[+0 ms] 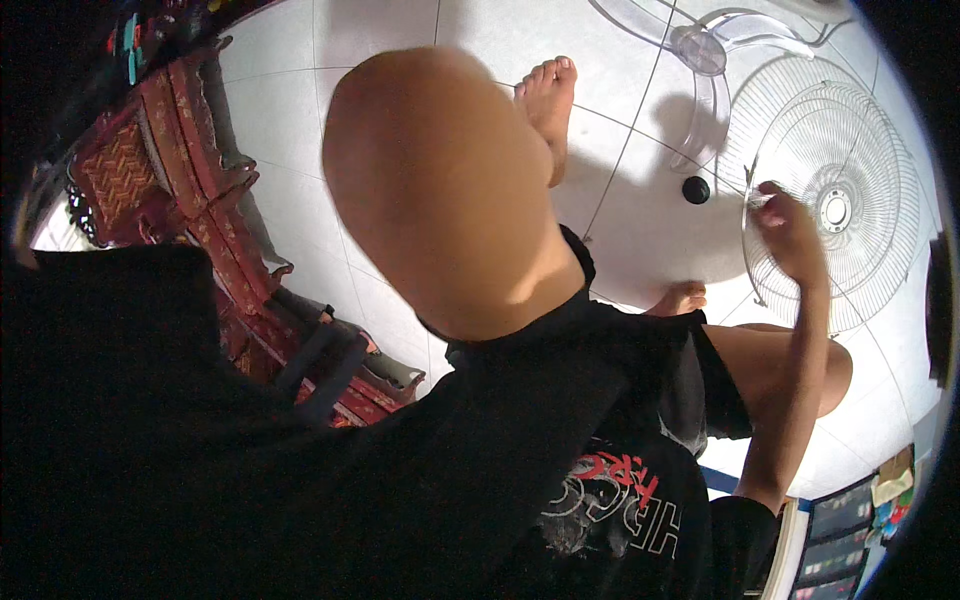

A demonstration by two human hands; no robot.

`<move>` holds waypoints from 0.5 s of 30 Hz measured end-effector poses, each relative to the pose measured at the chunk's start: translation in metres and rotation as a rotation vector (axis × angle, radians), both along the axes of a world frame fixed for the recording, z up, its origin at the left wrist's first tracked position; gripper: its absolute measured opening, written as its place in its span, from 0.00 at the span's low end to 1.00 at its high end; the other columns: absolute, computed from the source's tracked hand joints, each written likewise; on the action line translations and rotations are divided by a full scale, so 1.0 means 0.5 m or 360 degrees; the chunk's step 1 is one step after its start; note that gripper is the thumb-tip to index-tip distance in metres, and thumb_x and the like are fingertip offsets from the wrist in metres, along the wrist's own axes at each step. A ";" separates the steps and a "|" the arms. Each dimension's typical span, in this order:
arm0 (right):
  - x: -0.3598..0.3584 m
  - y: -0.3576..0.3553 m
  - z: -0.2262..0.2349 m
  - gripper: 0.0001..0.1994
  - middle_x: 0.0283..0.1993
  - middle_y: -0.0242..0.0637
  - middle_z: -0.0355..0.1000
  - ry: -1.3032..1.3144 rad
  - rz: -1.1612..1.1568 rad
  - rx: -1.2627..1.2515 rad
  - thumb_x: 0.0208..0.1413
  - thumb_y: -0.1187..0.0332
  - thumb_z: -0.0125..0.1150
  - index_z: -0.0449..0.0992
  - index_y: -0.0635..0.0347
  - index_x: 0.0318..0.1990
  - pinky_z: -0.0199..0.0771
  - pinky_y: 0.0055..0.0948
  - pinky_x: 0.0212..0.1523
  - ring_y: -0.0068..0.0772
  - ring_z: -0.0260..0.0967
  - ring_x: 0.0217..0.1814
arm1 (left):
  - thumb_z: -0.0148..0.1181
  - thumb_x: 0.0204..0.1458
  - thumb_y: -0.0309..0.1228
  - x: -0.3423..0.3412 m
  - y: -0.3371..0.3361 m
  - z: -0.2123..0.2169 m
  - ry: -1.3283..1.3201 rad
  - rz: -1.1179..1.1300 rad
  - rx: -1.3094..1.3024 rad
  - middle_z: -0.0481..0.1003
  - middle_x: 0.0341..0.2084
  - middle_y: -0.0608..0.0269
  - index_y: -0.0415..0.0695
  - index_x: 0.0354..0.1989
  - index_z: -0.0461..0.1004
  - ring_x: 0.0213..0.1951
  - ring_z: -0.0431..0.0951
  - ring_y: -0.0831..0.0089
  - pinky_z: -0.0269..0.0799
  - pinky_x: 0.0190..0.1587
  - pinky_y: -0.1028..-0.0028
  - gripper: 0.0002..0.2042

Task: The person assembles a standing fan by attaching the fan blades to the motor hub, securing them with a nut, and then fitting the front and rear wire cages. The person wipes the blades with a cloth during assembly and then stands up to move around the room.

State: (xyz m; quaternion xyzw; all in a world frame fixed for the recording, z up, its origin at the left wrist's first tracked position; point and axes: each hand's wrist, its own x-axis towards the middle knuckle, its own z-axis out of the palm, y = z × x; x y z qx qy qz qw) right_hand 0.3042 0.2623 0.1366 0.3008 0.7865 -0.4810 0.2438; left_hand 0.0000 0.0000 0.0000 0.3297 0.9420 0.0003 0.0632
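Observation:
My right hand (790, 238) is over the near-left rim of a round wire fan grille (870, 150) lying on the floor at the right. Its fingers are curled in and partly blurred, so what they hold, if anything, is too small to make out. Just left of it, a small round black knob-like cap (696, 189) rests on the tiles. Beyond that lies a clear plastic fan blade piece (698, 50) with a round hub, close to the far edge of the grille. My left hand does not show in the head view.
My bent left knee (440, 190) fills the upper middle, with my left foot (548, 100) beside it on the tiled floor (610, 215). Red carved furniture (200, 190) with a patterned cushion (120, 172) stands at the left. A dark rack with colourful items (840, 530) is at the lower right.

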 end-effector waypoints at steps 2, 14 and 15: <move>-0.055 -0.104 -0.007 0.21 0.44 0.46 0.78 0.0053 0.0680 0.0111 0.58 0.60 0.68 0.75 0.60 0.56 0.76 0.42 0.52 0.45 0.77 0.46 | 0.51 0.63 0.43 -0.009 -0.037 -0.009 -0.0118 0.0266 0.0249 0.78 0.46 0.62 0.48 0.47 0.73 0.50 0.76 0.59 0.67 0.57 0.59 0.13; -0.125 -0.044 0.137 0.25 0.59 0.47 0.75 0.0978 -0.0088 -0.0150 0.55 0.60 0.74 0.77 0.62 0.58 0.74 0.42 0.60 0.45 0.73 0.61 | 0.54 0.57 0.23 -0.161 0.135 0.167 0.0164 -0.0584 0.0409 0.66 0.65 0.51 0.37 0.68 0.62 0.67 0.65 0.55 0.60 0.68 0.55 0.27; -0.154 0.040 0.190 0.27 0.59 0.45 0.76 0.1067 -0.0600 0.0152 0.53 0.63 0.76 0.76 0.62 0.58 0.73 0.39 0.61 0.40 0.73 0.60 | 0.55 0.57 0.24 -0.238 0.315 0.368 0.0304 -0.0697 0.0746 0.67 0.64 0.51 0.38 0.67 0.63 0.66 0.66 0.55 0.61 0.67 0.55 0.27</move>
